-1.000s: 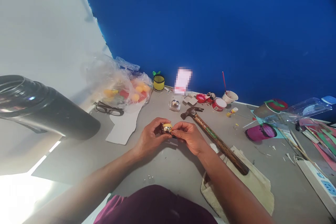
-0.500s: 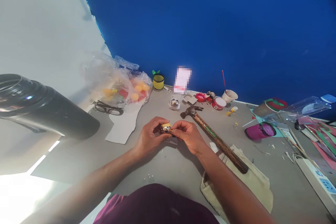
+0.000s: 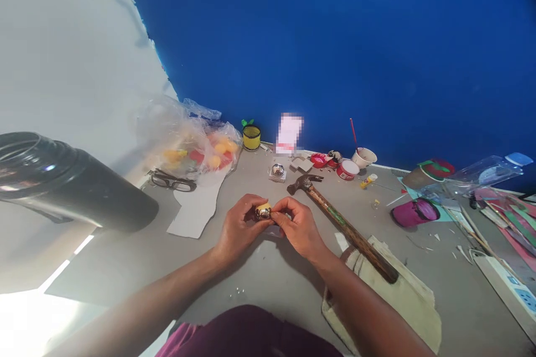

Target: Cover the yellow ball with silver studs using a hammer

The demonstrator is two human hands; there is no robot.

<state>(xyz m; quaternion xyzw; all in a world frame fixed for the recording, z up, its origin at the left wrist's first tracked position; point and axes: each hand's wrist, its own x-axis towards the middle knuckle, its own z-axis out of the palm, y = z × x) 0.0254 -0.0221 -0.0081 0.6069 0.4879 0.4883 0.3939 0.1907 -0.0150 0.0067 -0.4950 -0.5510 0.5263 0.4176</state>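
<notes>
My left hand point(image 3: 243, 227) is closed round a small round object with a shiny metallic dome and a yellow upper part point(image 3: 263, 212), above the grey table. The fingertips of my right hand point(image 3: 296, 227) are pinched together at the right side of this object, and whether they grip a separate small piece is too small to tell. Behind my hands, a similar silvery dome point(image 3: 277, 169) rests on a small white block. A claw hammer point(image 3: 341, 223) with a worn wooden handle lies slantwise to the right of my right hand.
Left stand a large dark cylinder point(image 3: 104, 189), black glasses point(image 3: 172, 181), white paper point(image 3: 196, 209) and a plastic bag point(image 3: 205, 145). Right are a folded cloth point(image 3: 389, 301), paper cup point(image 3: 364, 157), red-and-white pot point(image 3: 347, 169), purple cup point(image 3: 414, 212) and power strip point(image 3: 505, 284).
The whole view has shifted slightly, so things appear a little lower. Both hands keep the same hold on the shiny round object.
</notes>
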